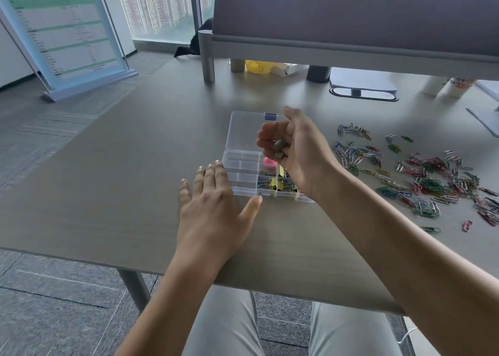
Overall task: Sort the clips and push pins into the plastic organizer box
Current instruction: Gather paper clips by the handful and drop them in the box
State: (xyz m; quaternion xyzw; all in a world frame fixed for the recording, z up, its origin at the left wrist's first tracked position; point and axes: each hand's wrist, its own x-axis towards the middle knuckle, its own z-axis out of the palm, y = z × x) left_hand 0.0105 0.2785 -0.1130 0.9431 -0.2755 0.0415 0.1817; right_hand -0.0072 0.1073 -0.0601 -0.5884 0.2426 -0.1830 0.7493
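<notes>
The right hand (293,145) hangs over the plastic organizer box (243,172), its grip curled round a few small grey clips (279,150), probably binder clips; they are blurred. To do this step well, lower the hand close over the compartment at the box's 4 o'clock corner, where gold binder clips (278,183) already lie, and let the clips fall only once they are inside its dividers, so none bounce into neighbouring cells. The left hand (213,202) lies flat on the surface (108,180), its grip spread, fingertips touching the box's 9 o'clock edge and thumb along the 6 o'clock edge; keeping it there should stop the light box from sliding.

The box is clear, with its lid open at 12 o'clock. Its left cells look bare, and something pink (268,162) sits in a centre cell. The coloured paper clips (421,177) lie scattered at 3 o'clock, well apart from the box.
</notes>
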